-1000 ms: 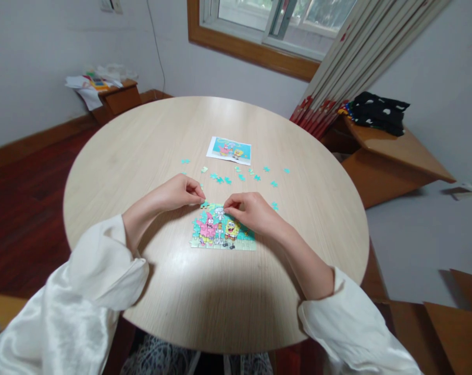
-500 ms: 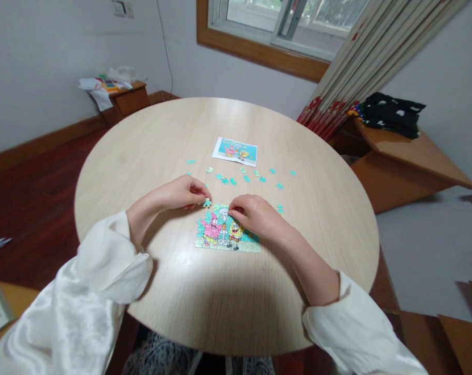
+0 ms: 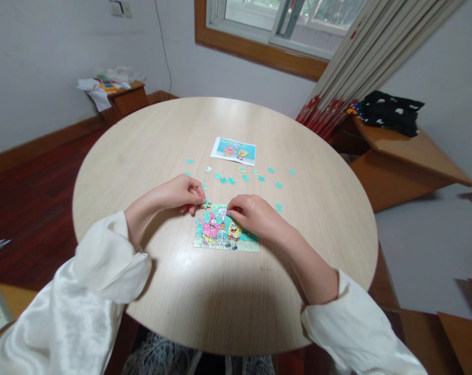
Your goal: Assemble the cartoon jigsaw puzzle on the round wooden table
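Note:
A partly joined jigsaw puzzle (image 3: 222, 237) lies flat on the round table, showing pink, yellow and pale cartoon figures on turquoise. At its upper left corner my left hand (image 3: 185, 192) pinches a turquoise and pale puzzle piece (image 3: 207, 203) between thumb and fingers. My right hand (image 3: 253, 212) bends over the puzzle's upper right part, with thumb and forefinger together by the pale figure's head. Whatever is between those fingertips is hidden, and this hand covers part of the puzzle.
Several loose puzzle pieces (image 3: 231, 181) are scattered beyond the puzzle, and one piece (image 3: 278, 208) sits right of it. Farther back lies a printed picture (image 3: 236, 151) of the same figures. The pale wooden table (image 3: 205, 297) has a rounded edge.
My left hand has shifted very slightly, and the piece in it is a little tilted compared with before. My right hand stays at the same spot on the puzzle.

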The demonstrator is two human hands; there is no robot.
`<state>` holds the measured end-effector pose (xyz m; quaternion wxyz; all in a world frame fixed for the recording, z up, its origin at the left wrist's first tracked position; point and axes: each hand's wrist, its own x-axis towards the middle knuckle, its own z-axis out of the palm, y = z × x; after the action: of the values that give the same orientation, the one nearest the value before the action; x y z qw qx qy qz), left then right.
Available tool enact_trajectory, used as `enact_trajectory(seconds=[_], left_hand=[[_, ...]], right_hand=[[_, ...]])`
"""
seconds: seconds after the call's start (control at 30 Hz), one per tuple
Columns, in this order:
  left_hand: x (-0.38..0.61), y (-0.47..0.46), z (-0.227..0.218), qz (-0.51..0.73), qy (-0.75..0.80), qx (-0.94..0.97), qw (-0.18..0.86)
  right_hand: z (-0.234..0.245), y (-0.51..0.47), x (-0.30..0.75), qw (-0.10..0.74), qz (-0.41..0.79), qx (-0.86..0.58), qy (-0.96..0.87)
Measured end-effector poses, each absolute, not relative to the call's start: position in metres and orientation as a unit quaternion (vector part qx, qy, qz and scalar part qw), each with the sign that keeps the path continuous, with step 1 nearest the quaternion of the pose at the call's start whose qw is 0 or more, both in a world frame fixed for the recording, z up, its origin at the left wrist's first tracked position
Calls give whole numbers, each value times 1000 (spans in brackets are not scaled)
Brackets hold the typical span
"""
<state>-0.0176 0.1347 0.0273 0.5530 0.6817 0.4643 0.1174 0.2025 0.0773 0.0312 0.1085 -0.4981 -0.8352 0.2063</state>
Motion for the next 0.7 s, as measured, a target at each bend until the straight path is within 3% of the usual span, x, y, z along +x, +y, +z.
enact_trajectory(seconds=[0.7], left_hand=[[-18,137,22,113,471,678,553]], right_hand=[[32,76,203,109,200,-498,-837]])
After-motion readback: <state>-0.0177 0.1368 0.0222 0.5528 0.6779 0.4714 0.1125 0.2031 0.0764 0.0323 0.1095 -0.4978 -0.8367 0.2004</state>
